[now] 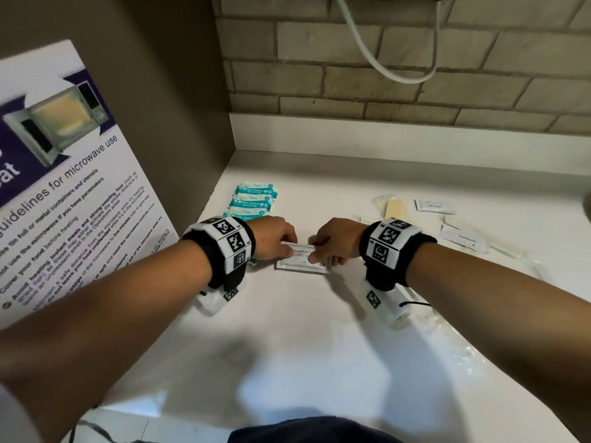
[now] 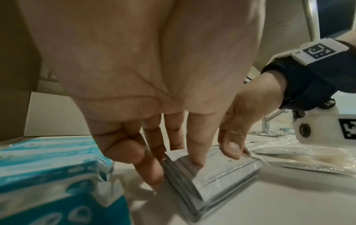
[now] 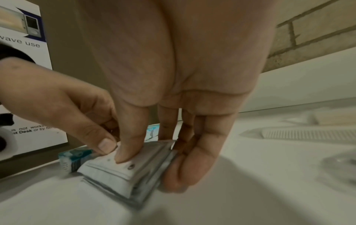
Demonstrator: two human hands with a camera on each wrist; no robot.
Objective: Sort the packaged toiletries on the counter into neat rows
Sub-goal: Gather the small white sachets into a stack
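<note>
A stack of white shampoo-and-conditioner sachets [image 1: 303, 266] lies flat on the white counter [image 1: 319, 330], just right of a row of teal wipe packs [image 1: 252, 199]. My left hand [image 1: 289, 251] holds the stack's left end, thumb on top and fingers curled at the edge. My right hand [image 1: 315, 255] pinches its right end the same way. In the left wrist view the stack [image 2: 221, 178] sits under my left hand [image 2: 175, 169], beside the wipe packs [image 2: 48, 175]. In the right wrist view my right hand [image 3: 150, 169] grips the stack [image 3: 108, 178].
At the right lie a bagged soap bar [image 1: 395, 207], white sachets [image 1: 435, 206], a toothpaste packet [image 1: 465, 239] and a wrapped comb [image 3: 308, 134]. A microwave poster [image 1: 64, 187] hangs on the left wall. A brick backsplash [image 1: 383, 75] with a hanging cable runs behind.
</note>
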